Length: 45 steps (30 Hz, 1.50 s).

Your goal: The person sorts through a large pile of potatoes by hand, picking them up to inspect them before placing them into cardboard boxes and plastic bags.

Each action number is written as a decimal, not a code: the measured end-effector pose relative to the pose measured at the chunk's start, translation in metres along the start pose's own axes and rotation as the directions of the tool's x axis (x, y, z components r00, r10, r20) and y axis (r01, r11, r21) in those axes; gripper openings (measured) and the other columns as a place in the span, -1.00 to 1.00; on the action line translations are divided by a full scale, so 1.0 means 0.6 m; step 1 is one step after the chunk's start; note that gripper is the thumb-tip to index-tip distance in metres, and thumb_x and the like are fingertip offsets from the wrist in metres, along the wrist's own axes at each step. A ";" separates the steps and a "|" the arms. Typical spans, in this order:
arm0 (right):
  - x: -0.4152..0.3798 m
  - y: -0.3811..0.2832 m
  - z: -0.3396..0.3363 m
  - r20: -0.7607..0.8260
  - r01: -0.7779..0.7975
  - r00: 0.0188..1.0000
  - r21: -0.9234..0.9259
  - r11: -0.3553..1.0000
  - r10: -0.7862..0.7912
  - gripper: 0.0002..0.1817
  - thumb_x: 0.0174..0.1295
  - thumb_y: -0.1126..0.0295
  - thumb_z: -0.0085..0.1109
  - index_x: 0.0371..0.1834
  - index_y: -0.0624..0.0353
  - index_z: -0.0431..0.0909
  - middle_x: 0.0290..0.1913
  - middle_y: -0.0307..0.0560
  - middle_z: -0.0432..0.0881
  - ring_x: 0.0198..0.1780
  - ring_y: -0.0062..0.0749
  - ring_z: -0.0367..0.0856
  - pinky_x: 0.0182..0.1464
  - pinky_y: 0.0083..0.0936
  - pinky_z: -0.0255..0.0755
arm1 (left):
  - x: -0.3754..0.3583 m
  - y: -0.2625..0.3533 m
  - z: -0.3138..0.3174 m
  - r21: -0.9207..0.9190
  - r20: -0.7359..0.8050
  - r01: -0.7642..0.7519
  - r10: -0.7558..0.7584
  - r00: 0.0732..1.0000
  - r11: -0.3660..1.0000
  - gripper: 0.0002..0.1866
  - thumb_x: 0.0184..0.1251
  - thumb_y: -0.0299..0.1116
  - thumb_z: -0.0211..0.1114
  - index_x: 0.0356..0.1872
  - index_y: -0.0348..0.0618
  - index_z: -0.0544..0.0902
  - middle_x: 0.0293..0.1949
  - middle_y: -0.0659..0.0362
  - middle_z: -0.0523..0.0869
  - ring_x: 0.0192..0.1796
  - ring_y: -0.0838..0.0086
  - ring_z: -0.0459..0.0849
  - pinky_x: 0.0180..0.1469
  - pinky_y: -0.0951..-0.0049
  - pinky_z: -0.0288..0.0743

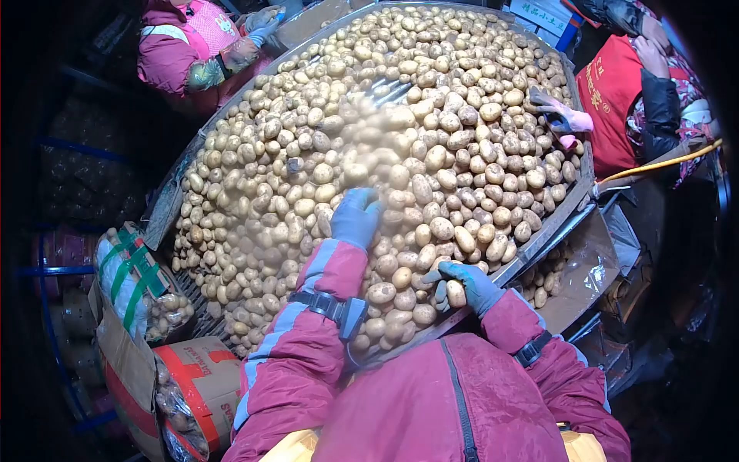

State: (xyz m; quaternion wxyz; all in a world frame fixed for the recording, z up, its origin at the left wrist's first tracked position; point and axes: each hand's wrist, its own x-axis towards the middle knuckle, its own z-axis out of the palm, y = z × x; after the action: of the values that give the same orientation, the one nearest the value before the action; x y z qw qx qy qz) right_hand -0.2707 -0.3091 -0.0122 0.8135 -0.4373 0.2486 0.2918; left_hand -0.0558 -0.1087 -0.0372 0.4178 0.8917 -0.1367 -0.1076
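A large heap of potatoes (308, 138) fills the sorting table in front of me. My left hand (358, 218), in a blue glove, reaches onto the middle of the heap. Its back faces me, and the fingers bend down among the potatoes, mostly hidden. Near the front right edge, my right hand (471, 286) in a blue-green glove is closed around a single potato (456, 294). More potatoes lie right beside both hands, and some around my left hand are smeared by motion.
A slatted metal patch (389, 92) shows through the heap. Across the table stands a person in pink (173, 54); at the right, another person's gloved hand (566, 117) rests on potatoes. Cardboard boxes (202, 377) sit at lower left. An open carton (573, 285) holds potatoes on my right.
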 end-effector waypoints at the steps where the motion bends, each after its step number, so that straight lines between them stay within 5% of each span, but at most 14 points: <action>1: 0.001 0.000 -0.001 0.016 -0.003 1.000 0.015 1.000 0.003 -0.42 0.60 0.05 -0.19 0.10 0.38 0.67 -0.46 -0.09 0.69 -0.44 -0.40 0.66 -0.30 -0.56 0.55 | 0.002 -0.007 0.000 -0.029 0.015 0.027 -0.027 1.000 0.999 -0.73 0.32 -0.27 0.43 -0.05 -0.17 0.71 -0.12 0.07 0.72 -0.11 0.23 0.72 0.03 0.28 0.59; 4: 0.005 0.005 -0.005 0.025 -0.019 1.000 0.057 0.998 0.018 -0.44 0.60 0.07 -0.17 0.09 0.39 0.66 -0.46 -0.09 0.69 -0.44 -0.40 0.66 -0.30 -0.56 0.55 | 0.006 -0.005 -0.015 -0.543 0.178 0.352 -0.304 0.936 0.763 -0.78 0.32 -0.39 0.43 -0.07 -0.20 0.70 -0.19 0.15 0.73 -0.20 0.39 0.72 -0.09 0.36 0.64; 7: -0.007 -0.008 0.001 -0.023 0.010 1.000 0.052 0.999 -0.008 -0.47 0.59 0.09 -0.12 0.08 0.38 0.66 -0.46 -0.09 0.69 -0.45 -0.39 0.66 -0.32 -0.55 0.55 | -0.004 0.003 -0.050 -0.644 0.233 0.347 -0.258 0.938 0.682 -0.81 0.32 -0.49 0.41 -0.07 -0.18 0.69 -0.24 0.21 0.72 -0.27 0.52 0.68 -0.21 0.54 0.65; 10: -0.014 -0.018 0.008 -0.062 0.088 0.994 0.024 0.996 -0.087 -0.48 0.59 0.08 -0.10 0.13 0.39 0.62 -0.46 -0.08 0.69 -0.46 -0.36 0.67 -0.35 -0.53 0.56 | -0.042 0.042 -0.074 -0.690 0.330 0.491 -0.373 0.867 0.532 -0.78 0.32 -0.43 0.42 -0.05 -0.19 0.69 -0.29 0.24 0.71 -0.31 0.54 0.65 -0.23 0.56 0.56; 15: -0.041 -0.059 0.042 -0.008 0.068 0.998 0.180 0.981 -0.068 -0.43 0.59 0.00 -0.10 0.10 0.38 0.60 -0.40 -0.04 0.71 -0.46 -0.31 0.67 -0.35 -0.47 0.58 | -0.097 0.060 -0.065 -0.706 0.426 0.446 -0.173 0.888 0.550 -0.79 0.33 -0.41 0.37 -0.06 -0.22 0.69 -0.27 0.24 0.70 -0.31 0.55 0.64 -0.21 0.56 0.55; 17: -0.037 -0.058 0.021 0.118 0.022 0.992 0.098 0.995 -0.033 -0.46 0.48 -0.01 0.13 0.24 0.24 0.54 0.09 0.05 0.66 -0.17 -0.32 0.72 -0.26 -0.49 0.61 | -0.121 0.103 -0.064 -0.648 0.448 0.438 -0.154 0.881 0.623 -0.79 0.32 -0.42 0.38 -0.07 -0.22 0.69 -0.26 0.24 0.71 -0.28 0.55 0.65 -0.20 0.55 0.55; 21: -0.079 -0.081 0.054 0.151 0.081 0.981 0.234 0.969 -0.119 -0.49 0.41 0.11 0.25 0.21 0.32 0.51 0.08 0.01 0.66 -0.10 -0.36 0.70 -0.22 -0.49 0.61 | -0.147 0.119 -0.037 -0.563 0.588 0.543 -0.160 0.793 0.623 -0.82 0.32 -0.46 0.37 -0.09 -0.20 0.70 -0.22 0.21 0.73 -0.23 0.54 0.68 -0.13 0.55 0.58; 25: -0.080 -0.060 0.045 0.149 0.165 0.965 0.295 0.941 -0.216 -0.52 0.41 0.16 0.27 0.21 0.29 0.50 0.03 -0.02 0.68 -0.10 -0.36 0.70 -0.21 -0.47 0.61 | -0.167 0.138 -0.030 -0.653 0.547 0.500 -0.102 0.831 0.569 -0.79 0.33 -0.45 0.36 -0.04 -0.24 0.69 -0.15 0.19 0.75 -0.17 0.52 0.69 -0.08 0.50 0.60; 29: -0.082 -0.035 0.022 0.083 0.153 0.981 0.225 0.962 -0.175 -0.54 0.44 0.15 0.22 0.24 0.25 0.51 -0.01 -0.06 0.69 -0.20 -0.40 0.69 -0.26 -0.49 0.60 | -0.176 0.151 -0.028 -0.660 0.612 0.597 -0.134 0.779 0.456 -0.71 0.43 -0.37 0.34 0.10 -0.24 0.69 -0.14 0.22 0.75 -0.15 0.60 0.68 -0.11 0.55 0.58; 32: -0.097 -0.034 0.021 0.053 0.142 0.987 0.148 0.979 -0.151 -0.54 0.48 0.10 0.15 0.26 0.21 0.56 -0.14 -0.12 0.73 -0.37 -0.42 0.68 -0.35 -0.54 0.58 | -0.190 0.140 -0.003 -0.544 0.603 0.505 -0.106 0.791 0.670 -0.69 0.45 -0.32 0.35 0.11 -0.24 0.70 -0.16 0.25 0.77 -0.21 0.65 0.67 -0.17 0.59 0.56; 35: -0.083 -0.006 0.013 0.010 0.173 0.985 0.102 0.980 -0.175 -0.53 0.52 0.07 0.08 0.25 0.20 0.57 -0.23 -0.14 0.73 -0.39 -0.41 0.67 -0.37 -0.53 0.57 | -0.205 0.155 0.008 -0.496 0.541 0.451 -0.143 0.829 0.742 -0.70 0.44 -0.31 0.36 0.09 -0.22 0.72 -0.17 0.27 0.78 -0.27 0.65 0.66 -0.22 0.61 0.54; 40: -0.122 0.003 -0.061 0.011 0.106 0.993 0.300 0.948 -0.114 -0.56 0.48 0.08 0.14 0.26 0.11 0.62 -0.19 0.01 0.72 -0.35 -0.32 0.74 -0.32 -0.49 0.60 | -0.206 0.129 -0.007 -0.471 0.305 0.339 -0.210 0.929 0.814 -0.72 0.45 -0.35 0.33 0.10 -0.17 0.74 -0.15 0.30 0.77 -0.24 0.68 0.64 -0.21 0.63 0.55; 45: -0.188 0.015 -0.123 -0.278 0.344 0.907 0.054 0.937 -0.317 -0.67 0.52 0.28 0.05 0.13 0.23 0.68 -0.39 -0.09 0.69 -0.49 -0.37 0.71 -0.43 -0.54 0.62 | -0.208 0.029 -0.046 -0.513 0.103 0.346 -0.344 0.933 0.786 -0.72 0.48 -0.41 0.26 0.14 -0.15 0.71 -0.18 0.27 0.76 -0.29 0.67 0.60 -0.27 0.65 0.48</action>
State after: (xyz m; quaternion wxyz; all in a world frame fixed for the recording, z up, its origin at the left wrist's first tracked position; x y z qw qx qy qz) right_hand -0.3676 -0.3974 0.0208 0.8318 -0.4661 0.2919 0.0754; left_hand -0.1676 -0.0579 0.0032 0.6172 0.7538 0.0620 -0.2170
